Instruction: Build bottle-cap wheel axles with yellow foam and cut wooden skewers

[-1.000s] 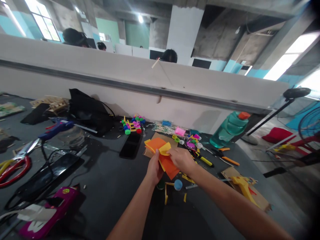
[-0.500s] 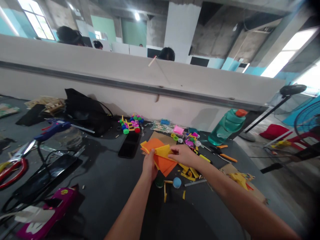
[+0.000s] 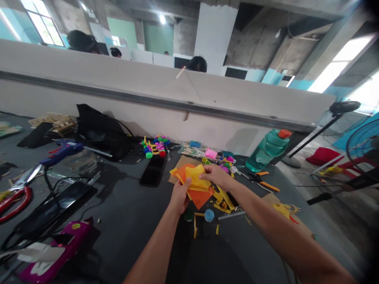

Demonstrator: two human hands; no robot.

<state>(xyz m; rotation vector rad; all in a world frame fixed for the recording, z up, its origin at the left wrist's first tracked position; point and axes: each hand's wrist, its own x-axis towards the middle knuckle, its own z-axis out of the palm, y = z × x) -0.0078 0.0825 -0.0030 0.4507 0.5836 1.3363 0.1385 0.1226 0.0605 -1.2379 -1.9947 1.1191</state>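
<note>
My left hand [image 3: 179, 196] and my right hand [image 3: 216, 176] hold a stack of coloured paper above the dark tabletop. An orange paper sheet [image 3: 200, 198] lies under a crumpled yellow paper sheet [image 3: 195, 177]. My left fingers grip the stack's near edge, and my right fingers pinch the yellow sheet from above. A brown cardboard piece [image 3: 186, 162] lies beneath and behind the paper. Yellow paper scraps [image 3: 223, 201], a blue ball [image 3: 209, 215] and a dark green cap [image 3: 188, 215] sit just below my hands.
A black phone [image 3: 153, 172] lies left of my hands. Beyond it stand a coloured bottle-cap model [image 3: 153, 148] and a teal water bottle [image 3: 265, 152]. A blue glue gun [image 3: 62, 154], red-handled scissors [image 3: 17, 199] and a purple toy car [image 3: 56, 246] lie left.
My right hand has moved slightly up and toward the left hand, and the yellow sheet now bunches higher on the orange one. The view has shifted a little.
</note>
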